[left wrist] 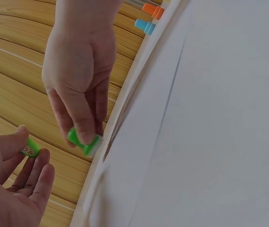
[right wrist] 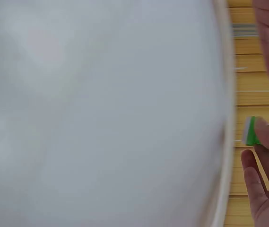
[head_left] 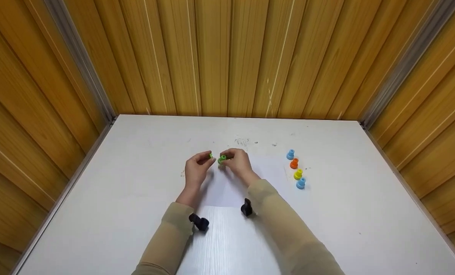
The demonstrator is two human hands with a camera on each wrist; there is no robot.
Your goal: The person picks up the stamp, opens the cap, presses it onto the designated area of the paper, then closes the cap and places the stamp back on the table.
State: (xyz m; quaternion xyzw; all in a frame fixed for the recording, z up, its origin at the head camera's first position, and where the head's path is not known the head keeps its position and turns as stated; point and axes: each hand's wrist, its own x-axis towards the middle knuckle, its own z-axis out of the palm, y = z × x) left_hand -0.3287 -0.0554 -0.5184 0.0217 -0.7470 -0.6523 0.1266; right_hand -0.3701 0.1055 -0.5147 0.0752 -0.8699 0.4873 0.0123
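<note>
My right hand [head_left: 239, 162] pinches a small green toy stamp [head_left: 222, 158] between thumb and fingers, just above a white sheet of paper [head_left: 224, 196]. In the left wrist view, the stamp has a knobbed green handle and a whitish lower end, which points toward the table. Beside it, my left hand [head_left: 196, 170] holds a small bright green cap [left wrist: 30, 148] with a printed mark, pinched between thumb and fingertips. A gap separates the cap from the stamp. The right wrist view shows the stamp's pale end and green rim at the fingertips, with other fingers spread below.
To the right stand several similar stamps in a slanting row: a blue one [head_left: 290, 154], an orange one [head_left: 294, 163], a yellow one [head_left: 298, 174] and another blue one [head_left: 300, 183]. The white table [head_left: 136, 152] bears dark smudges near the back. Wood-patterned walls [head_left: 212, 57] enclose it.
</note>
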